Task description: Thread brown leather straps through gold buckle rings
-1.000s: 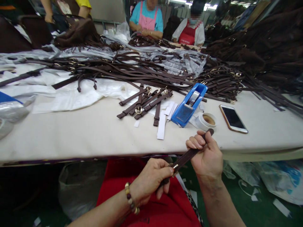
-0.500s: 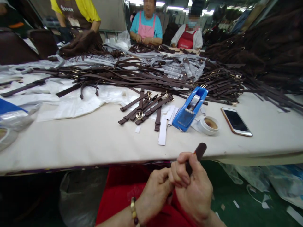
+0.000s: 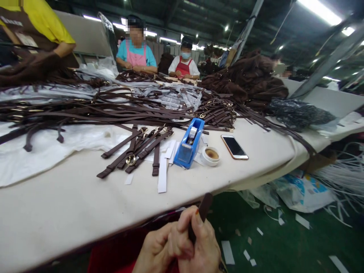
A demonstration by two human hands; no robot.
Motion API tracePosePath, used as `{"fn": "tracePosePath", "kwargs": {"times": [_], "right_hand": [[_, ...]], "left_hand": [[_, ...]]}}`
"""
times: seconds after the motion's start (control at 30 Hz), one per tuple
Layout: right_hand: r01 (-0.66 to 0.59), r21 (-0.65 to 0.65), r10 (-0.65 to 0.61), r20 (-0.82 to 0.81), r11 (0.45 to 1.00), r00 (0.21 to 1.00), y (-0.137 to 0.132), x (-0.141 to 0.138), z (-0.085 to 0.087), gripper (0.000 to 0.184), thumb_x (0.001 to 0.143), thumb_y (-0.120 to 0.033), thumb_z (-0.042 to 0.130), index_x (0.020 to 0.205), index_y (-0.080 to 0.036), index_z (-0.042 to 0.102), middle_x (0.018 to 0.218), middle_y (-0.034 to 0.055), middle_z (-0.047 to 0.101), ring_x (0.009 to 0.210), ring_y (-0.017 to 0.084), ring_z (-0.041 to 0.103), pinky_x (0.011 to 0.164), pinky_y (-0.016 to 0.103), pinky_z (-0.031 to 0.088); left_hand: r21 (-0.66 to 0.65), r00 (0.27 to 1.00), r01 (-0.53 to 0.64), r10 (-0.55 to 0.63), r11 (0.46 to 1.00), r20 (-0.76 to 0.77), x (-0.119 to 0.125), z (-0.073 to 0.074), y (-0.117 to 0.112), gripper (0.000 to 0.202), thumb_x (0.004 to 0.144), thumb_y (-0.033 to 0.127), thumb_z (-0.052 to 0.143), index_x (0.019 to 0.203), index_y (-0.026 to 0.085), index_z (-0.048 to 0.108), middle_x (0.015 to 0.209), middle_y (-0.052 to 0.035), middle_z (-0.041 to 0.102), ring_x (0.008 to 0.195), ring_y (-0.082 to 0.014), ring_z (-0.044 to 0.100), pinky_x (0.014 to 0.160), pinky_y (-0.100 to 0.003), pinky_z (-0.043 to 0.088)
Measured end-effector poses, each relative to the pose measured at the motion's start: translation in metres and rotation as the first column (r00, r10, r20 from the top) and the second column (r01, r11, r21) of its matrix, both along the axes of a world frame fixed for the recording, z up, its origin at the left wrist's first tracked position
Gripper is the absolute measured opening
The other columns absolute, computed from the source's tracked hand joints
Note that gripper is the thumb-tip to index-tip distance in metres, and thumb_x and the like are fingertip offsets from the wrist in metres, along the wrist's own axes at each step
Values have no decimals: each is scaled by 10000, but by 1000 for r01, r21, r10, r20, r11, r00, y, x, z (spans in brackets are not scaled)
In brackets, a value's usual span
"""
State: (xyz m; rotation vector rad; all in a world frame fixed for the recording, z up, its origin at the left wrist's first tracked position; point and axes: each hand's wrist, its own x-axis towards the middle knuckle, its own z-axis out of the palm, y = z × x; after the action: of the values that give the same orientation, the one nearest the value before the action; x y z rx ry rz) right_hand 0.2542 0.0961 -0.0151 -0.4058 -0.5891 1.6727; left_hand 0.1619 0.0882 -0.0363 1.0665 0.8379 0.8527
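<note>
**At the surface's near edge: hands drawn together on the strap**

Below the surface (image 3: pixel 71 212) edge, the left hand (image 3: pixel 159 248) and right hand (image 3: pixel 203 246) now press together, both closed around one dark brown strap (image 3: pixel 203 206); a second ago they held it stretched apart between them; its rounded tip now pokes up past the right fingers; the view has swung right, so the blue tape dispenser (image 3: pixel 188 148), tape roll (image 3: pixel 211 155) and phone (image 3: pixel 234 147) sit further left; loose straps (image 3: pixel 136 149) lie beyond.
</note>
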Motion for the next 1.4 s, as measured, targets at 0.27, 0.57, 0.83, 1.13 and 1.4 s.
{"fn": "tracePosePath", "kwargs": {"times": [0.27, 0.57, 0.83, 1.13, 1.4], "right_hand": [[85, -51, -67, 292, 995, 954, 19, 24, 30, 590, 735, -715, 430, 720, -169, 653, 437, -53, 292, 419, 84, 260, 418, 208, 286], [-45, -37, 58, 513, 998, 857, 32, 45, 25, 294, 645, -416, 724, 728, -136, 685, 552, 0, 431, 500, 87, 311, 434, 202, 290], [-356, -113, 315, 750, 927, 582, 40, 58, 13, 248, 726, -373, 627, 607, -161, 583, 701, 5, 425, 656, 140, 386, 589, 249, 333], [-599, -70, 354, 858, 798, 371, 40, 47, 4, 288, 809, -406, 507, 629, -184, 539, 765, 18, 433, 712, 173, 412, 642, 290, 337], [-599, 163, 18, 958, 784, 285, 30, 46, -8, 151, 858, -361, 485, 885, -220, 532, 838, 25, 536, 726, 167, 500, 652, 274, 419]], "left_hand": [[272, 860, 6, 133, 962, -493, 2, 16, -9, 281, 751, 165, 556, 1027, 173, 502, 863, -14, 587, 714, -134, 516, 649, -225, 377], [633, 637, 6, 485, 774, -599, -2, -6, -10, 161, 793, 275, 580, 815, 116, 580, 704, -59, 595, 610, -148, 509, 544, -253, 350], [359, 745, -280, 438, 890, -503, -20, 11, -5, 193, 712, 274, 679, 829, 134, 617, 730, -16, 627, 649, -123, 543, 624, -200, 405], [442, 774, -128, 369, 888, -515, -16, 6, -11, 166, 724, 269, 662, 796, 128, 611, 707, -32, 594, 601, -120, 495, 594, -215, 372], [166, 870, -255, 301, 953, -390, -21, 12, -11, 223, 677, 161, 629, 878, 148, 532, 730, 28, 545, 620, -88, 444, 590, -194, 335]]}}
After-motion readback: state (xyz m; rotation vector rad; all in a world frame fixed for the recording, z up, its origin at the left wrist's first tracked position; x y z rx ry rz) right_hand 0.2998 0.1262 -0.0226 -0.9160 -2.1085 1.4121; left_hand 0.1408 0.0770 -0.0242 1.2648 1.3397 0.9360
